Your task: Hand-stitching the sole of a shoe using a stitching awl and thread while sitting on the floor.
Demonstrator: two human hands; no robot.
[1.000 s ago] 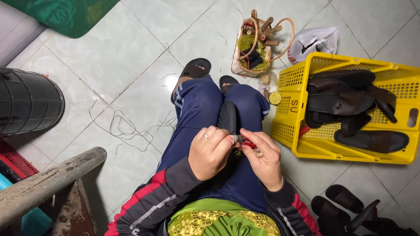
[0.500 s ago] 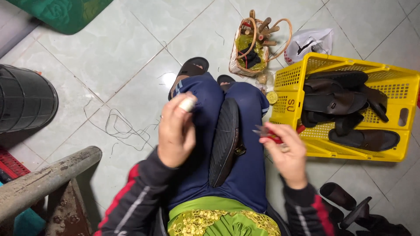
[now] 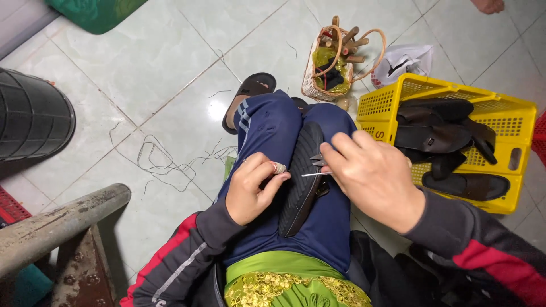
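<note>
A black sandal sole [image 3: 301, 176] stands on edge between the person's knees, wedged in the lap of the blue trousers [image 3: 273, 131] and running from near the waist out toward the far knees. The left hand [image 3: 253, 187] lies against the sole's left face, fingers curled and pressed to it, a pale cap on one fingertip. The right hand [image 3: 372, 176] comes in from the right with its fingers drawn together, pinching a thin metal needle [image 3: 314, 174] whose tip points left at the sole; small metal pliers [image 3: 317, 160] show just under the same fingers, but how they are held cannot be told.

A loose thread [image 3: 156, 162] loops over the pale tiled floor [image 3: 142, 62] left of the legs. Beyond the knees one foot wears a dark sandal [image 3: 247, 94]. Farther off stands a small woven basket [image 3: 318, 79] with wooden handles sticking out, and a white plastic bag [image 3: 401, 59] lies to its right. On the right a yellow plastic crate [image 3: 512, 122] holds several dark sandals [image 3: 438, 133]. A black ribbed bin [image 3: 31, 116] is at the far left, and a grey metal bar [image 3: 57, 222] crosses the near left corner
</note>
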